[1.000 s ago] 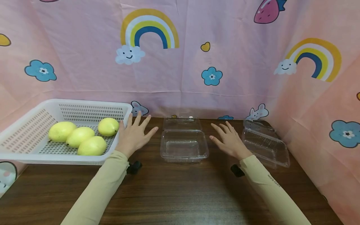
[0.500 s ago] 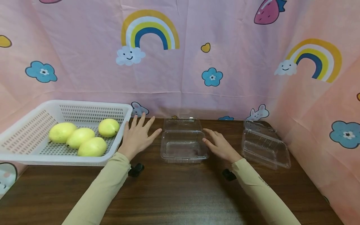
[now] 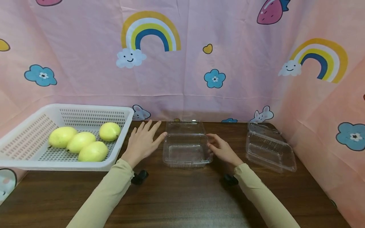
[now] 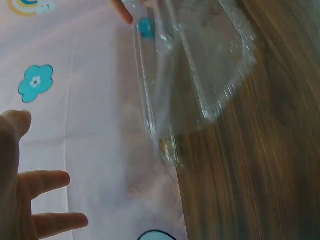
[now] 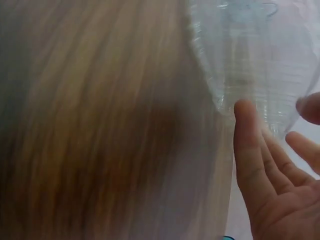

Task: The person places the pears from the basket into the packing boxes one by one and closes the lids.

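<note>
In the head view, a clear plastic clamshell box (image 3: 186,162) stands with its lid (image 3: 185,127) raised at the back, between my two hands. My left hand (image 3: 142,144) is spread beside the box's left edge, its thumb pointing at the rim. Apart from the box, its fingers (image 4: 60,222) hold nothing in the left wrist view. At the opposite side, my right hand (image 3: 223,150) has its fingertips right at the box's right rim. The right wrist view shows the fingers (image 5: 247,145) fairly straight below the clear wall, and the thumb (image 5: 311,107) across from them.
A white perforated basket (image 3: 71,164) at the left holds several yellow, lemon-like fruits (image 3: 94,152). Another clear clamshell box (image 3: 269,150) sits tilted at the right, near the side curtain. Pink printed cloth (image 3: 245,63) hangs behind the dark wooden table (image 3: 176,196).
My right hand has moved left, from a spot apart from the middle box to its right rim. My left hand has shifted slightly right, towards the box's left edge.
</note>
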{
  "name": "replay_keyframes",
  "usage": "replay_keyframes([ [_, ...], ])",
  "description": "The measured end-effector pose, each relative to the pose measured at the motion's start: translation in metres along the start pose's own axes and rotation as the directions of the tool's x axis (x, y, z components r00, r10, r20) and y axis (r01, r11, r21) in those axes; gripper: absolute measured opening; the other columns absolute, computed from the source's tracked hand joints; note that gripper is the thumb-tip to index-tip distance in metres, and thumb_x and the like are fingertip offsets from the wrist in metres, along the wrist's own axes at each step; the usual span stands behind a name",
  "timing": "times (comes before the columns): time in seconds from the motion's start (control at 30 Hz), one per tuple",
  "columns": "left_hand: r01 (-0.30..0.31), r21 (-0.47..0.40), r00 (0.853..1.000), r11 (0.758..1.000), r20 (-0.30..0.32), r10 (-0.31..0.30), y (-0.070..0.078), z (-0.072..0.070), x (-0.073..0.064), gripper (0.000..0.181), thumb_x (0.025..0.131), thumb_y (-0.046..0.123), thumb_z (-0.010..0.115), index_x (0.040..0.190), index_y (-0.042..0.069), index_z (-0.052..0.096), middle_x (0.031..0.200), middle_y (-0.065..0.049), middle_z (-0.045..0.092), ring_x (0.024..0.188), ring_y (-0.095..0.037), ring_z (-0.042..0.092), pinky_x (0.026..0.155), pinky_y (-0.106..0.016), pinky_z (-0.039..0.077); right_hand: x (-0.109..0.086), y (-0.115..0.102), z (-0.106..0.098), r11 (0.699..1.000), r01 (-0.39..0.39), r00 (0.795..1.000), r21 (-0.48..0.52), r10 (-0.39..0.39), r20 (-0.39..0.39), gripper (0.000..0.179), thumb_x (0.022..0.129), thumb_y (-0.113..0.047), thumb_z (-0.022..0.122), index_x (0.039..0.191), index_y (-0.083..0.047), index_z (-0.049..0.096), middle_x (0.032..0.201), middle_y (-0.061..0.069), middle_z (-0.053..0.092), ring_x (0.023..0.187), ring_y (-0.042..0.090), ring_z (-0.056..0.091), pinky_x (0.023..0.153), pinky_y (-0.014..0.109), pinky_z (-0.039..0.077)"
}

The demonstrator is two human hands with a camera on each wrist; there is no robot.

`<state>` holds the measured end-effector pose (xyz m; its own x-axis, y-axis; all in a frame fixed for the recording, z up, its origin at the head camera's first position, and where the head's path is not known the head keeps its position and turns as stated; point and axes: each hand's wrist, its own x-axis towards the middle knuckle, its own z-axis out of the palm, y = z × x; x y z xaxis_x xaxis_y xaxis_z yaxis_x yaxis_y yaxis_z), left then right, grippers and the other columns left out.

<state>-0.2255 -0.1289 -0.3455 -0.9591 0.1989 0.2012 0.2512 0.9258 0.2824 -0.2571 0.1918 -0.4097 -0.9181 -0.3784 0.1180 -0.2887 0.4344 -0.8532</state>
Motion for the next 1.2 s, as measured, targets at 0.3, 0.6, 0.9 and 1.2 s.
replay_keyframes([
  [0.3,-0.050,-0.044,0.998,0.998,-0.051,0.048,0.010,-0.001,-0.008,0.064,0.101,0.056,0.031,0.148,0.014,0.040,0.145,-0.022,0.041,0.134,-0.042,0.032,0.107,-0.062,0.021,0.000,0.002,0.003,0.970,-0.045,0.999,0.239,0.044,0.013,0.048,0.095,0.006,0.051,0.141,0.005,0.036,0.103,0.030,0.057,0.078,0.026,0.062,0.067,0.038,0.057],
  [0.6,-0.064,-0.057,0.997,0.996,-0.056,0.060,0.015,-0.007,-0.011,0.064,0.101,0.056,0.032,0.146,0.012,0.043,0.144,-0.021,0.042,0.134,-0.040,0.034,0.107,-0.061,0.021,0.001,-0.003,0.004,0.945,-0.064,0.998,0.321,0.056,0.032,0.052,0.095,0.008,0.051,0.144,0.007,0.034,0.095,0.029,0.053,0.064,0.016,0.057,0.057,0.028,0.054],
  [0.9,-0.073,-0.030,0.995,0.997,-0.075,0.070,0.008,-0.017,-0.006,0.061,0.102,0.052,0.035,0.141,0.007,0.049,0.141,-0.021,0.046,0.130,-0.038,0.040,0.104,-0.063,0.026,0.002,-0.005,0.003,0.941,-0.055,0.998,0.334,0.043,0.041,0.053,0.095,0.009,0.049,0.145,0.007,0.032,0.094,0.028,0.051,0.064,0.018,0.055,0.056,0.028,0.054],
  [1.2,-0.056,-0.064,0.998,0.996,-0.041,0.054,-0.005,-0.036,0.001,0.063,0.103,0.052,0.031,0.141,0.004,0.047,0.141,-0.023,0.044,0.125,-0.043,0.044,0.101,-0.058,0.034,0.002,-0.002,0.001,0.959,-0.050,0.998,0.279,0.037,0.050,0.053,0.095,0.009,0.049,0.146,0.006,0.032,0.097,0.028,0.051,0.066,0.020,0.054,0.056,0.030,0.054],
])
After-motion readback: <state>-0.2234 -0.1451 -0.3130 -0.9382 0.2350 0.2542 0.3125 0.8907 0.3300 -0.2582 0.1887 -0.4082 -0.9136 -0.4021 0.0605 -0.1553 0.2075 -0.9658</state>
